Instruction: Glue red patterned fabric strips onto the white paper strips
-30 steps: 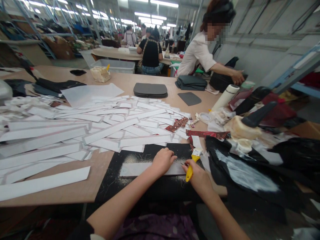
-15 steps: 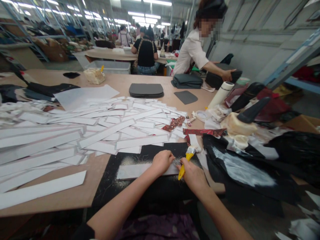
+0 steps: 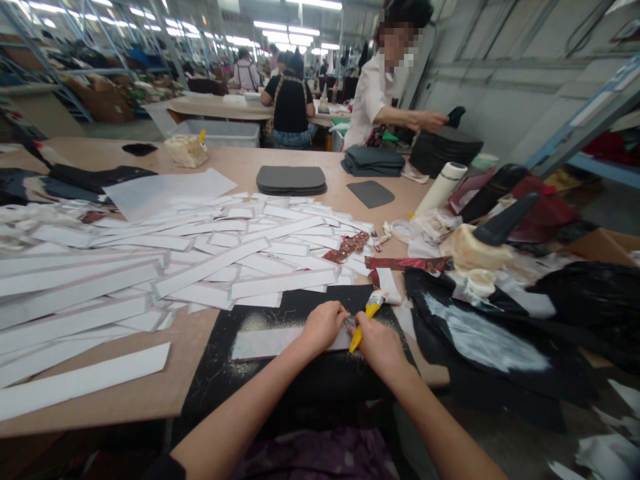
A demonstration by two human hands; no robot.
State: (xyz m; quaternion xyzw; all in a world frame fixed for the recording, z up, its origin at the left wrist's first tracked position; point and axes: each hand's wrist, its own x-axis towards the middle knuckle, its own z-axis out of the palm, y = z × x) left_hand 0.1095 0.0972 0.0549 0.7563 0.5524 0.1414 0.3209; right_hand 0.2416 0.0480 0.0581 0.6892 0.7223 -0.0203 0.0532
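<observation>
A pale grey strip (image 3: 267, 344) lies on a black cloth (image 3: 300, 377) at the table's front edge. My left hand (image 3: 327, 325) rests over the strip's right part, its fingertips pinched together; what they grip is too small to make out. Close beside it, my right hand (image 3: 381, 343) holds a yellow-handled paintbrush (image 3: 371, 315), bristles pointing up and away from me. The right fingertips nearly meet the left ones above the strip. Pale crumbs are scattered on the cloth around the strip.
Many white strips (image 3: 200, 250) are heaped to the left and ahead. On the right lie a black cloth smeared white (image 3: 493, 340) and a glue-crusted container (image 3: 483, 250). A grey stack (image 3: 291, 180) and a thermos (image 3: 443, 189) stand further back. A co-worker (image 3: 373, 100) stands across the table.
My right hand has shifted slightly left toward my left hand, bringing the paintbrush along. The co-worker across the table has straightened and drawn a hand up from the dark stack.
</observation>
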